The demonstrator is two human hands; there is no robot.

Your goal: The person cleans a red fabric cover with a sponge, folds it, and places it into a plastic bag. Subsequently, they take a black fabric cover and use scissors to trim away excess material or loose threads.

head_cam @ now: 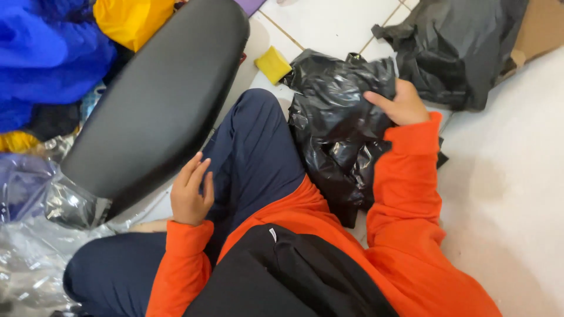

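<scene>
sitting on white tile floor (329, 23) | right hand (402, 104) grip holding black bag (335, 111) | left hand (192, 194) wide

A seated person in orange sleeves and navy trousers looked down at a white tiled floor (517, 176). The right hand (400, 104) gripped a crumpled black bag (338, 123) beside the knee. The left hand (192, 191) rested open on the thigh, just beside a long black seat (158, 100). A yellow sponge (272, 64) lay near the bag.
</scene>
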